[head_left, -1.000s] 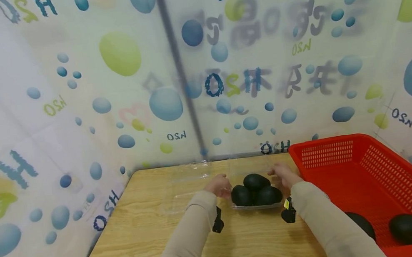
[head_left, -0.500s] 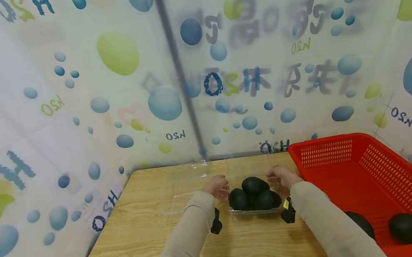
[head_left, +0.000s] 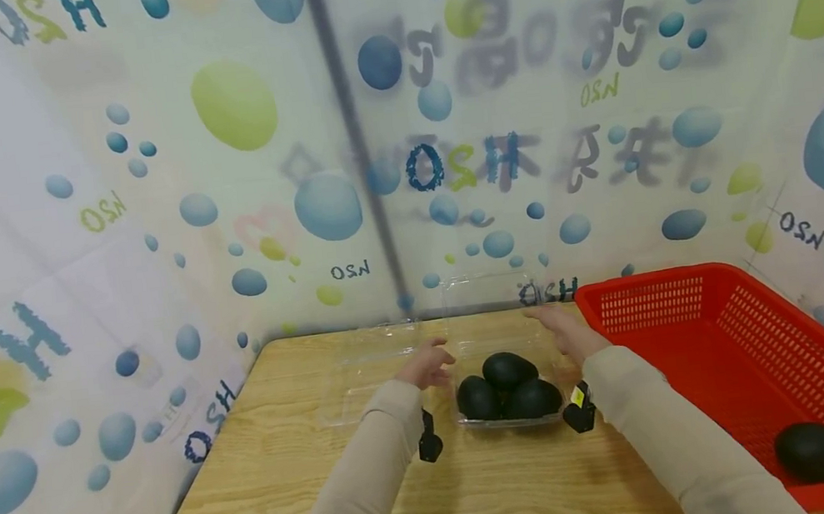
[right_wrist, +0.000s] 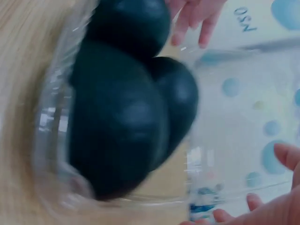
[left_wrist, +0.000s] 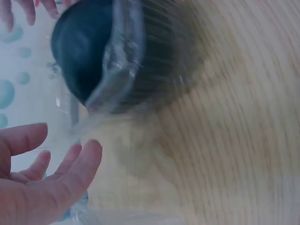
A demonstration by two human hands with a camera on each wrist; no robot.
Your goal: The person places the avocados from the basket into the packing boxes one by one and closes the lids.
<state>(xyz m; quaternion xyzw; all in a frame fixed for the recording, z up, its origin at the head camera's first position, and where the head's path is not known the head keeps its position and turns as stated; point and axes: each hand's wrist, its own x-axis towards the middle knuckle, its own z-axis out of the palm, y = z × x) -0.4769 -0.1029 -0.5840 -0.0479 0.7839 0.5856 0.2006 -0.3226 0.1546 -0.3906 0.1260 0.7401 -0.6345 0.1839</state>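
A clear plastic clamshell box (head_left: 512, 423) stands on the table with three dark green, smooth, egg-shaped fruits that look like avocados (head_left: 535, 399) in its base. Its clear lid (head_left: 485, 278) stands raised at the back, against the patterned sheet. My left hand (head_left: 426, 366) hovers just off the box's left side, fingers spread and relaxed, holding nothing. On the other side, my right hand (head_left: 569, 334) is by the right edge of the lid with fingers extended. In the right wrist view the fruits (right_wrist: 117, 117) fill the box base, and its rim curves around them.
Another clear plastic box (head_left: 351, 393), unfolded, lies left of my left hand. A red plastic basket (head_left: 731, 278) stands at the right, with one dark fruit (head_left: 817, 451) visible in it. The patterned sheet (head_left: 265, 222) hangs right behind the wooden table (head_left: 269, 473).
The filled box has shifted slightly toward me. Its lid has risen higher at the back. My right hand has moved up, and that arm now hides a fruit in the basket.
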